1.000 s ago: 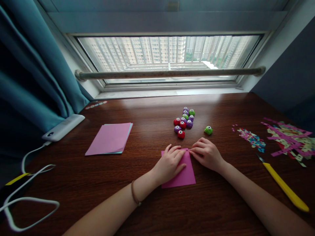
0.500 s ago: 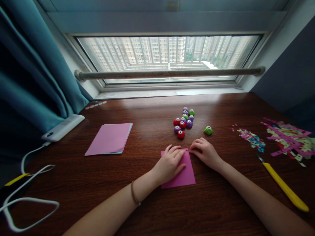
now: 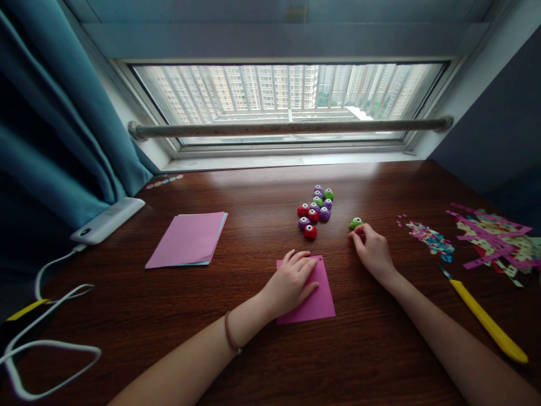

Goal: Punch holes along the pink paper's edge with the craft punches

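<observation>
Wide window [image 3: 289, 96] with a metal rail [image 3: 291, 128] across it, tower blocks outside; teal curtain [image 3: 54, 113] hanging at the left. Below, a dark wood tabletop [image 3: 253, 186] runs to the sill. On its right edge, a heap of pink and patterned paper strips [image 3: 494, 237], with a scatter of small confetti bits [image 3: 429, 235] just left of it. Left of centre, a stack of pink sheets [image 3: 188, 238] with a pale blue edge showing beneath. Far left, a white power bank [image 3: 107, 219] at the curtain's foot, white cable [image 3: 51, 316] looping toward the near edge. Near centre, a single magenta paper square [image 3: 315, 293] lies flat; the left hand [image 3: 291, 281] rests on it, fingers spread and laid flat, palm down, a thin band on the wrist. A yellow-handled craft knife [image 3: 488, 321] lies at an angle near the right forearm. The right hand [image 3: 374, 251] is beyond the paper's right corner and off it, fingertips drawn together around a lone green punch [image 3: 355, 223], touching it; the punch sits on the wood. Just left of that, well apart from the hand, a cluster of small red, purple and green punches [image 3: 315, 211].
</observation>
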Available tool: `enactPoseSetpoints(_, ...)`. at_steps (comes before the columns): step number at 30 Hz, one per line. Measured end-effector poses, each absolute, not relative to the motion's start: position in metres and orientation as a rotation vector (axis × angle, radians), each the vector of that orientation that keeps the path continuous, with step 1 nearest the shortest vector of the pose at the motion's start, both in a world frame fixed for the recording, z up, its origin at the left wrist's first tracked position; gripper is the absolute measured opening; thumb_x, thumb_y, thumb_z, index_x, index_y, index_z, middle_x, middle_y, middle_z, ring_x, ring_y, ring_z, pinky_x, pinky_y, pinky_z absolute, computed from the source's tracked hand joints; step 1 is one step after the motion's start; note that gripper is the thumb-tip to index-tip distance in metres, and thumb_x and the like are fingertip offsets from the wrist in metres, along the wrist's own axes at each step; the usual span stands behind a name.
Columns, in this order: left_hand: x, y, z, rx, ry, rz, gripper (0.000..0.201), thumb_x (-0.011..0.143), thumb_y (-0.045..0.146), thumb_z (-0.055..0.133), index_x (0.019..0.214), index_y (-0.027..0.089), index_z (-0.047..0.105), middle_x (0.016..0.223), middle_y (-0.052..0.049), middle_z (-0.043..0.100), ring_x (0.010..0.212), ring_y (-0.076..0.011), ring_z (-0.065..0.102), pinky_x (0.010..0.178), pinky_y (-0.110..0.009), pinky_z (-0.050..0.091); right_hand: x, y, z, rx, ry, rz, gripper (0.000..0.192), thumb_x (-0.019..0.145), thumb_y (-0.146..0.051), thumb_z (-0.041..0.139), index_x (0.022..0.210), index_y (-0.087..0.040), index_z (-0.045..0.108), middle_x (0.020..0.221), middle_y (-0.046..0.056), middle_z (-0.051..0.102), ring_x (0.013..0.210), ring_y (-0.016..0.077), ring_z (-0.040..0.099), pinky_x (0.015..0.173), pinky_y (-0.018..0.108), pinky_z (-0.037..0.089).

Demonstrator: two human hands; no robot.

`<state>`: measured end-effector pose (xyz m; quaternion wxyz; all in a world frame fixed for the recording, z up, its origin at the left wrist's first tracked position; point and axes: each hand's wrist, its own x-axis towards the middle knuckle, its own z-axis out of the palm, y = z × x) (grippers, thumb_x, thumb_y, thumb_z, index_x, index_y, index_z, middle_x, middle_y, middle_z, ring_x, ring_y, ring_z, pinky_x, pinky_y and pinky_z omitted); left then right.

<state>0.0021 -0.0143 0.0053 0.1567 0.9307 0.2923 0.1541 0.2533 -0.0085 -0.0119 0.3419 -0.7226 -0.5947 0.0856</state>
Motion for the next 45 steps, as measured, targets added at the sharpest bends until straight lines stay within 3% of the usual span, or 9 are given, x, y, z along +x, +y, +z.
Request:
enactPoseSetpoints(6, 0.002, -0.014, 0.006, 2.656, 0.837, 0.441, 0.041, 0.086, 0.033, 0.046, 0.124, 0.017, 0.042, 0.124, -0.010, 0.053, 0.122, -0.0241, 0.041, 0.106, -0.049, 0.029, 0.266, -0.001, -0.014, -1.932, -1.571, 0.045, 0.010, 0.081, -0.025, 0.050, 0.078, -0.016, 0.052, 0.078, 0.004, 0.059, 0.073, 0.0179, 0.054, 0.066, 0.027, 0.037)
enactPoseSetpoints(11, 0.003, -0.015, 0.007, 2.652, 0.840, 0.426, 0.042, 0.086, 0.033, 0.047, 0.125, 0.018, 0.041, 0.125, -0.010, 0.053, 0.123, -0.0243, 0.041, 0.106, -0.048, 0.029, 0.284, 0.003, -0.008, -1.992, -1.485, 0.053, 0.011, 0.080, -0.027, 0.053, 0.080, -0.017, 0.055, 0.072, 0.002, 0.060, 0.064, 0.0158, 0.055, 0.062, 0.025, 0.037)
enactPoseSetpoints(14, 0.003, -0.015, 0.007, 2.652, 0.838, 0.430, 0.042, 0.086, 0.033, 0.046, 0.125, 0.017, 0.040, 0.126, -0.010, 0.052, 0.123, -0.0244, 0.040, 0.106, -0.049, 0.029, 0.309, 0.003, 0.001, -2.088, -1.440, -0.126, 0.010, 0.078, -0.027, 0.055, 0.081, -0.017, 0.058, 0.073, 0.003, 0.062, 0.066, 0.0172, 0.056, 0.062, 0.026, 0.038)
enactPoseSetpoints(21, 0.002, -0.015, 0.005, 2.652, 0.846, 0.433, 0.043, 0.087, 0.035, 0.046, 0.125, 0.016, 0.041, 0.125, -0.011, 0.052, 0.123, -0.0247, 0.040, 0.106, -0.049, 0.029, 0.356, 0.000, 0.009, -2.378, -1.390, -0.399, 0.020, 0.080, -0.027, 0.050, 0.090, -0.021, 0.066, 0.088, 0.007, 0.064, 0.071, 0.0213, 0.057, 0.060, 0.030, 0.036)
enactPoseSetpoints(33, 0.002, -0.014, 0.005, 2.632, 0.839, 0.462, 0.042, 0.085, 0.034, 0.049, 0.123, 0.017, 0.041, 0.126, -0.009, 0.052, 0.123, -0.0240, 0.041, 0.106, -0.047, 0.029, 0.366, -0.002, 0.013, -2.734, -1.235, -0.270, 0.027, 0.080, -0.024, 0.044, 0.095, -0.022, 0.067, 0.092, 0.013, 0.061, 0.082, 0.0329, 0.056, 0.060, 0.039, 0.040)
enactPoseSetpoints(38, 0.002, -0.014, 0.005, 2.625, 0.831, 0.496, 0.043, 0.084, 0.033, 0.050, 0.123, 0.016, 0.042, 0.124, -0.009, 0.053, 0.122, -0.0248, 0.040, 0.105, -0.046, 0.031, 0.366, -0.003, 0.006, -2.646, -1.300, -0.448, 0.027, 0.080, -0.024, 0.048, 0.100, -0.019, 0.065, 0.100, 0.013, 0.060, 0.086, 0.0310, 0.053, 0.064, 0.038, 0.038)
enactPoseSetpoints(45, 0.002, -0.013, 0.001, 2.596, 0.915, 0.634, 0.039, 0.084, 0.033, 0.048, 0.117, 0.013, 0.047, 0.123, -0.012, 0.051, 0.125, -0.0265, 0.035, 0.106, -0.045, 0.030, 0.354, -0.001, 0.001, -2.335, -1.448, -0.646, 0.026, 0.086, -0.029, 0.043, 0.092, -0.017, 0.065, 0.091, 0.009, 0.061, 0.083, 0.0236, 0.050, 0.068, 0.033, 0.033)
